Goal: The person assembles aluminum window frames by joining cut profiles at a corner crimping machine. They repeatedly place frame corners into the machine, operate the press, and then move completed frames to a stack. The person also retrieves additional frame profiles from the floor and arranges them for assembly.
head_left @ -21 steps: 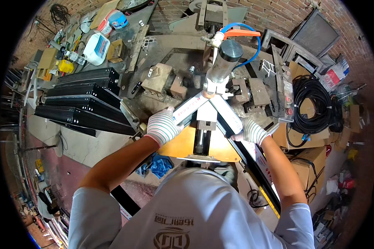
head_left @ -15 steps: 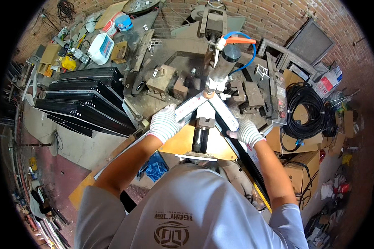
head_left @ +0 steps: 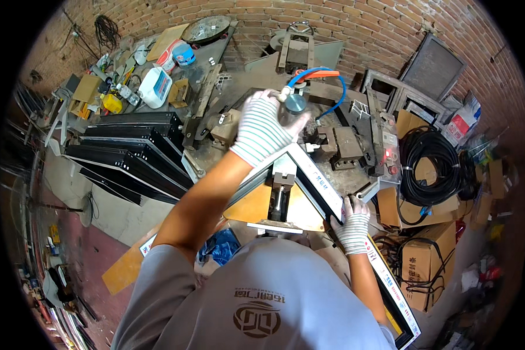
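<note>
My left hand [head_left: 262, 129], in a white glove with green stripes, is raised to the upright metal cylinder [head_left: 296, 104]. The cylinder sits between my thumb and fingers; its lower body is largely hidden by the glove. An orange lever [head_left: 321, 74] and a blue hose [head_left: 343, 93] are attached near its top. Below, two film-covered profiles meet at the corner of a window frame [head_left: 321, 182], above a slotted metal block [head_left: 284, 179]. My right hand [head_left: 354, 226], gloved alike, is closed around the right-hand profile. My left arm partly covers the left-hand profile.
Black profiles [head_left: 128, 149] are stacked at the left. Metal clamp blocks [head_left: 345, 147] stand on the bench right of the cylinder. A white jug [head_left: 155, 87] is among bottles at the back left. Coiled black hose [head_left: 427, 157] and a cardboard box [head_left: 427, 262] are at the right.
My left hand has gone from the left profile up to the cylinder. The cylinder has shifted back, off the frame corner. My right hand and the right profile have moved slightly nearer to me.
</note>
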Motion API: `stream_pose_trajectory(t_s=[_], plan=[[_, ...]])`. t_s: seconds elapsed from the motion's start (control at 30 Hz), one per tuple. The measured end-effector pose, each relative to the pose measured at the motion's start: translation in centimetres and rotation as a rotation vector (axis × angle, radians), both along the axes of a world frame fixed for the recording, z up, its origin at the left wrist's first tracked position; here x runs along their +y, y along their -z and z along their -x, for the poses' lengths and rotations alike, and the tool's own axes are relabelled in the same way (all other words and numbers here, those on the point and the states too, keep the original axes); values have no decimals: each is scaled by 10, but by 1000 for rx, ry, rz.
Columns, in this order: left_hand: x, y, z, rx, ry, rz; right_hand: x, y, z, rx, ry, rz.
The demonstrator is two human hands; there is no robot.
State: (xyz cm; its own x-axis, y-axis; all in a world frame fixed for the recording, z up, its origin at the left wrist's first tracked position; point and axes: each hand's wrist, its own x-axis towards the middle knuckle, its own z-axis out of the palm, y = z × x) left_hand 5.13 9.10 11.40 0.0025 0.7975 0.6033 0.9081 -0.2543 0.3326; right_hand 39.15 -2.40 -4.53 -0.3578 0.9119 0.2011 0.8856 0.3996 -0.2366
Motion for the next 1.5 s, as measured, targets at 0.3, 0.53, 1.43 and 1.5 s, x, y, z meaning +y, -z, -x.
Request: stream_pose_trajectory(t_s=[0.3,0.53,1.43,1.5], plan=[[7,-40,58,-41,-435,211,-1,3,-8,12,17,-26],[-115,-12,55,-14,-399,132,0,2,-13,-4,35,40],[-721,228,-114,-1549,-1309,257,17,-81,-32,-190,-31,330],[-726,227,-103,-1595,-1286,373,5,-112,-33,-183,-48,348]])
